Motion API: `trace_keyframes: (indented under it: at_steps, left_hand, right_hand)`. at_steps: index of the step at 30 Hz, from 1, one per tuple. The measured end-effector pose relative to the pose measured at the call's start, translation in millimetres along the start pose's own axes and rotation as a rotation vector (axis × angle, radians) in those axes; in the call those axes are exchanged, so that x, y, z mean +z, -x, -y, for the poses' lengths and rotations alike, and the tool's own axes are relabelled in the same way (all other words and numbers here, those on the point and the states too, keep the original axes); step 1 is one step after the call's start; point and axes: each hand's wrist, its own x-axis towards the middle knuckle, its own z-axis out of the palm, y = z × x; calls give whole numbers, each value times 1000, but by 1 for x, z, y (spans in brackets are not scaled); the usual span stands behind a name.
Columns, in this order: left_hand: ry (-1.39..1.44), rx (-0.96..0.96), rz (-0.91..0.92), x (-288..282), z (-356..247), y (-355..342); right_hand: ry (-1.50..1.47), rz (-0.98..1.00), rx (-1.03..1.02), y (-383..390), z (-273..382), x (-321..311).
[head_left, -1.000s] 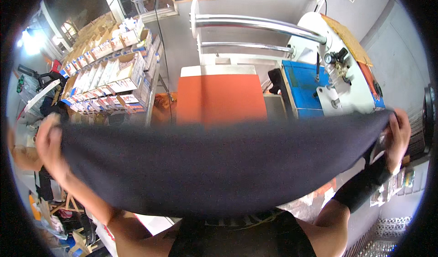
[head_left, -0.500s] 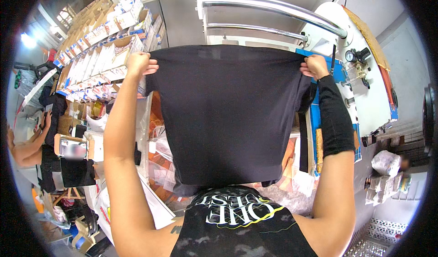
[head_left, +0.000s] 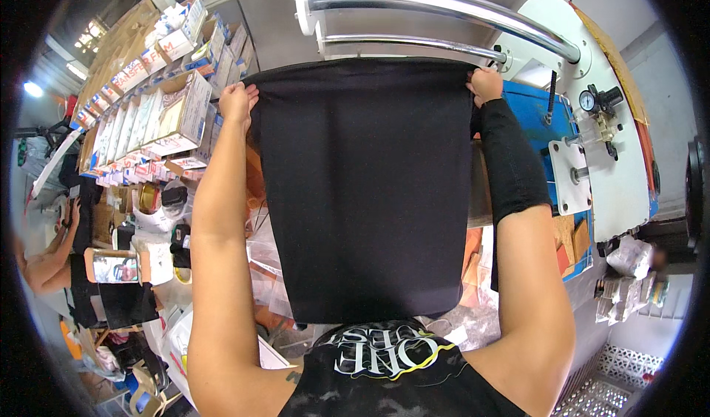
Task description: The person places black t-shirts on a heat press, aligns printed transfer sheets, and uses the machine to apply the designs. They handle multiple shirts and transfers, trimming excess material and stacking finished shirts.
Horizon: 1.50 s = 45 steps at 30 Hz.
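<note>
A black T-shirt (head_left: 362,187) hangs stretched wide in front of me, its upper edge pulled nearly straight. My left hand (head_left: 238,104) is closed on the upper left corner of the cloth. At the upper right corner, my right hand (head_left: 486,85) grips the fabric with bent fingers. A black sleeve (head_left: 518,158) covers my right forearm. The shirt's lower edge reaches close to my chest and hides much of the work surface behind it.
Thick chrome rails (head_left: 436,10) cross beyond the shirt, joined to a white machine (head_left: 621,165) with a pressure gauge (head_left: 587,100). Packed cardboard boxes (head_left: 185,113) stand at the left. Another person's forearm (head_left: 55,261) shows at the far left. Clear plastic sheets (head_left: 270,276) lie below.
The cloth's top edge has risen slightly and narrowed at the right. My right hand has moved up and left. The view has shifted, showing more of the machine at the right.
</note>
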Motion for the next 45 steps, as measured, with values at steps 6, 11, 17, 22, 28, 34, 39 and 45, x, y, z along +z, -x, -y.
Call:
trace_keyframes:
  at_steps: [6,11,17,22,28,34,39,45]
  left_hand:
    - [-128,100,334,-30,60,84]
    - [15,-385,303,-133,149,270]
    - [262,-767,265,-234,171,363]
    - [353,-585,500,-290,110,373]
    - [281,-629,456,-302,96,394]
    - [246,-587,349,-309,113,404]
    - [381,-594,332,-325,129,409]
    - [315,-565,283,-304,130,416]
  right_hand:
    - [161,-47,-319,132,10,31]
    - [-19,25,233,381,-36,-32]
    - [-990,316,953,492,-90,-88]
    - [-1108,259,777,506,-119,-124]
    - [-1216,205,721,527,-118,-133]
    - [-1263,126,714,536,-115,-131]
    - [-1317,-19,835,540,-115,-133]
    - [-1353,-25,838,542,-119,-134]
